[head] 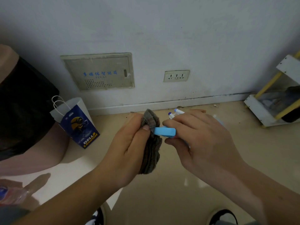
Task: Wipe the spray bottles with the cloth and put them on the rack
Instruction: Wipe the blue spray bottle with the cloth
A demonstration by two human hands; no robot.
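My left hand grips a folded grey cloth and presses its top against the blue head of a spray bottle. My right hand curls round that bottle and hides most of its body. Behind my right hand, the white nozzles with blue tips of two more spray bottles stand on the floor near the wall. The white rack with yellow bars stands at the far right against the wall.
A blue and white paper bag stands on the floor at the left, next to a pink bin with a black liner. A wall socket and a metal wall box sit low on the wall. My shoes show at the bottom.
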